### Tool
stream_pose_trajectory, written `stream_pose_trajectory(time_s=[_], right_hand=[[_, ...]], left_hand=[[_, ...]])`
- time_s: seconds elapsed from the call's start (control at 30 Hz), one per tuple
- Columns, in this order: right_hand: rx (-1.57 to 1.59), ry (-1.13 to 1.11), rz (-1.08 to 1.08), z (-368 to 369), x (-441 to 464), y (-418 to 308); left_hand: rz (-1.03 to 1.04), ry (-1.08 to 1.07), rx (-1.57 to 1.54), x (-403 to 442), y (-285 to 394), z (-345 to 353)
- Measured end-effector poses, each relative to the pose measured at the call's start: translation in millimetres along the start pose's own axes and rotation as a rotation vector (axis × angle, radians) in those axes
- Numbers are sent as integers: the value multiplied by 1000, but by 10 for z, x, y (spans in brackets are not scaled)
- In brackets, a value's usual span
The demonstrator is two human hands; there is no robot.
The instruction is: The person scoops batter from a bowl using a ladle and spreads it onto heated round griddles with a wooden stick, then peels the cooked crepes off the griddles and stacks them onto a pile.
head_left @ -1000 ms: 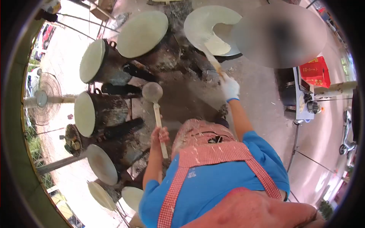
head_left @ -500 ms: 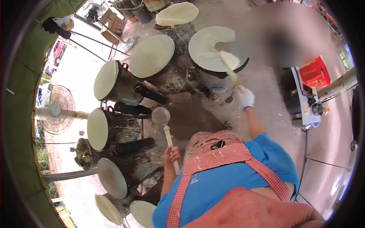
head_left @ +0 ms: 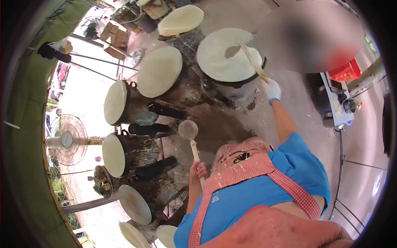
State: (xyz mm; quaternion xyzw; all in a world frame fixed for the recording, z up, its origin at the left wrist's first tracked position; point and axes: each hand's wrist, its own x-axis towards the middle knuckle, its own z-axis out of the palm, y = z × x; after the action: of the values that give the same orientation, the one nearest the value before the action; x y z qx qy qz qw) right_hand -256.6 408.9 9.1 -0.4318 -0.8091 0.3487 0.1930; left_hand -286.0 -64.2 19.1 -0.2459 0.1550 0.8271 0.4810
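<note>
Right grip [head_left: 271, 90], gloved: closed on handle end of spreader [head_left: 253, 58], presumably so blade reaches over batter [head_left: 215, 62] while fingers clear rim of round griddle [head_left: 237, 84]. Batter covers most of plate, bare patch showing. Left grip [head_left: 198, 170], ungloved: closed around shaft of ladle [head_left: 188, 129], bowl outward, well apart from batter. Neighbouring griddles [head_left: 160, 72] arc around person, probably for reach.
</note>
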Motion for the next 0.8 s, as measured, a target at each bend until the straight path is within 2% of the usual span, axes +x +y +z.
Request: stream_pose_trajectory(time_s=[0.03,0.07,0.1,0.13,0.17,0.23,0.3,0.37,0.4,0.47,0.53,0.6,0.63,0.67,0.7,0.73,0.77,0.8], right_hand=[[16,37,-65,337,16,24],[38,77,-137,512,48,50],[-160,-85,-200,506,-71,82],[-355,-242,-266,473,-286,85],[-220,-227,-175,228,-488,-9],[-96,-71,-82,252,-239,636],[-6,-112,97,-240,121,347],[176,44,-7,-39,528,197],[74,139,-112,231,656,264],[-101,-47,-265,216,258,227],[-187,-224,-142,10,-150,448],[-84,-115,-106,-138,326,714],[18,-48,-27,-158,404,808],[30,16,-70,-172,734,671],[142,136,-203,-67,1122,574],[53,102,-258,57,1580,541],[88,-12,-158,-11,1818,351],[134,-125,-52,-62,1876,156]], left_hand=[[-13,15,-8,32,-64,37],[-72,22,-144,110,-83,109],[-125,24,-268,181,-43,186],[-125,20,-255,319,12,33],[-307,-307,-214,437,35,-107],[-249,-229,-141,383,89,-179],[-211,-153,-108,349,65,-19],[-253,-93,-197,501,28,8],[-260,-75,-218,563,-56,69],[-286,0,-365,652,-80,255],[-274,-26,-269,650,-93,189],[-201,-269,-19,790,-159,80],[-237,-269,-113,820,-166,-33],[-236,-247,-116,751,-196,5],[-217,-86,-170,792,-237,123],[-199,70,-224,842,-299,247],[-199,77,-230,824,-398,397],[-146,239,-220,738,-451,585]])
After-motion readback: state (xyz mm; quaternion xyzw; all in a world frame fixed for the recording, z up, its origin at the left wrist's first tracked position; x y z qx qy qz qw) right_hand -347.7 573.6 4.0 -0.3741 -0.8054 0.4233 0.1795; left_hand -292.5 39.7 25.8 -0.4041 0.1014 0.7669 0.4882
